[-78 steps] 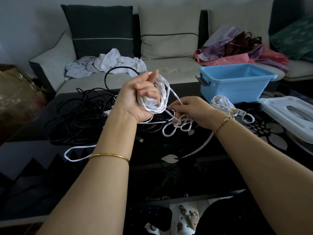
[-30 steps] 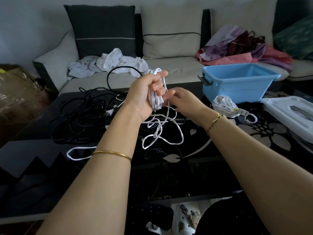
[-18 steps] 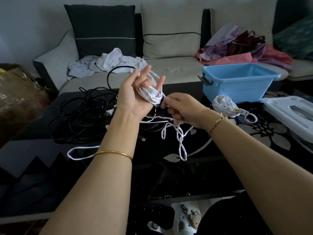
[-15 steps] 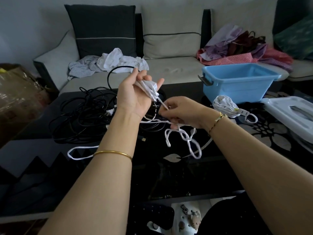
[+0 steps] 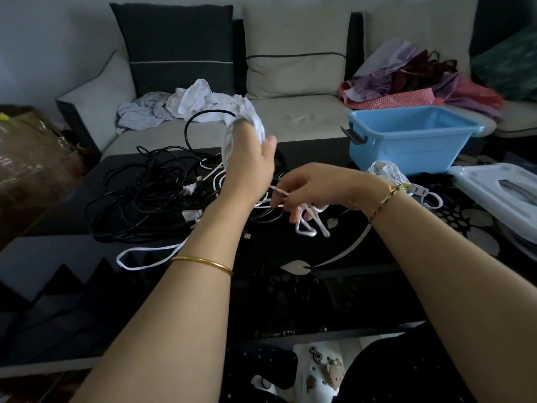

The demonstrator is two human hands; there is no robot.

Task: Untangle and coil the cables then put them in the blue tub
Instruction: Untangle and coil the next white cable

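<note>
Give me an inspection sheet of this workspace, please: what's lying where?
Surface: dark glossy table, leaf pattern.
Job's things: blue tub far right, looks empty; coiled white bundle in front of it.
Clutter: white lid at the right edge.
Grippers: left hand raised, blurred, white cable wound round its fingers; right hand pinches the cable's loose part.
Cables: black tangle on the left, plugs showing; white loop nearer.
Surroundings: sofa with cushions and clothes piles.
</note>
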